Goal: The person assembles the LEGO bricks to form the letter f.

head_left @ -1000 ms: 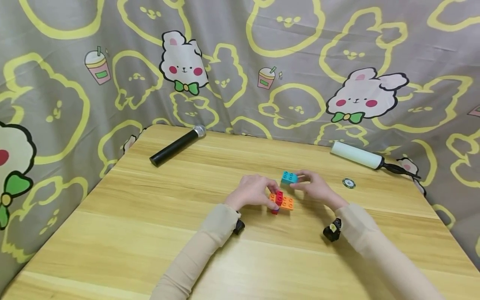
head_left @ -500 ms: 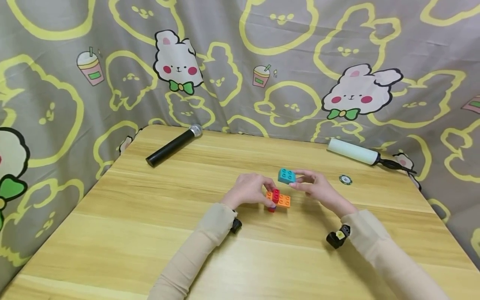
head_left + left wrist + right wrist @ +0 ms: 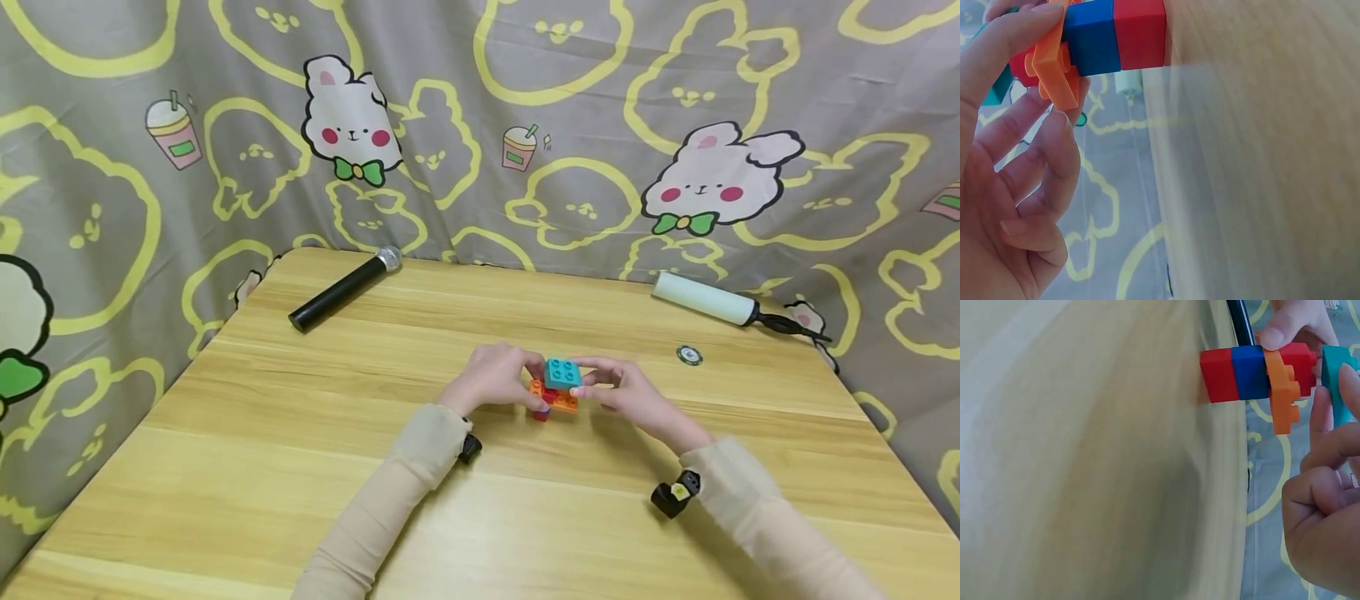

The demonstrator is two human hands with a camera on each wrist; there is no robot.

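Note:
A small stack of toy bricks stands on the table. In the right wrist view it runs from a red bottom brick (image 3: 1219, 375) through a blue brick (image 3: 1250, 372) and an orange plate (image 3: 1284, 403) to a red top brick (image 3: 1300, 365). My left hand (image 3: 497, 379) pinches the stack at the orange plate, thumb on one side. My right hand (image 3: 633, 396) holds a teal brick (image 3: 562, 374) between thumb and fingers, studs up. It hovers just over the red top brick, with a narrow gap in the right wrist view.
A black microphone (image 3: 345, 292) lies at the back left of the wooden table (image 3: 247, 467). At the back right are a white cylinder with a black handle (image 3: 708, 300) and a round chip (image 3: 689, 356). A patterned curtain (image 3: 450, 125) hangs behind the table.
My right hand has lifted the teal brick and brought it left and nearer, from behind the stack to over it. My left hand keeps its grip on the stack.

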